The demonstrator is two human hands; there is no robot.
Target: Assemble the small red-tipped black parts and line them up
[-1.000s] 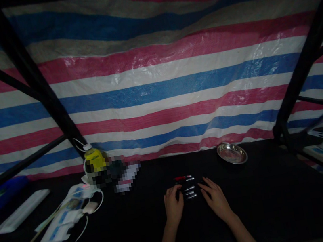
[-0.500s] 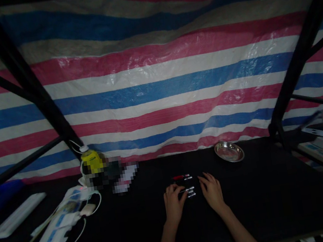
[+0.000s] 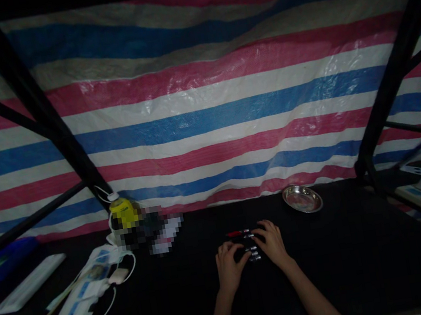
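Left hand (image 3: 228,267): curved beside slim silver-tipped dark sticks (image 3: 255,258), perhaps steadying their row; grip was unclear.
Right hand (image 3: 271,244): sat by similar stick (image 3: 249,236); grip unclear.

**Bare hands, bare forearms**

My left grip (image 3: 229,270) is a bare hand, and so is my right grip (image 3: 272,244), both with slim fingers (image 3: 271,229). My left forearm (image 3: 218,313) and right forearm (image 3: 312,291) are bare too as far as they show, slender, narrowing toward the wrists (image 3: 288,266) and broadening toward the near edge of my view. In this dim light, my nails and finer details are too small to make out.
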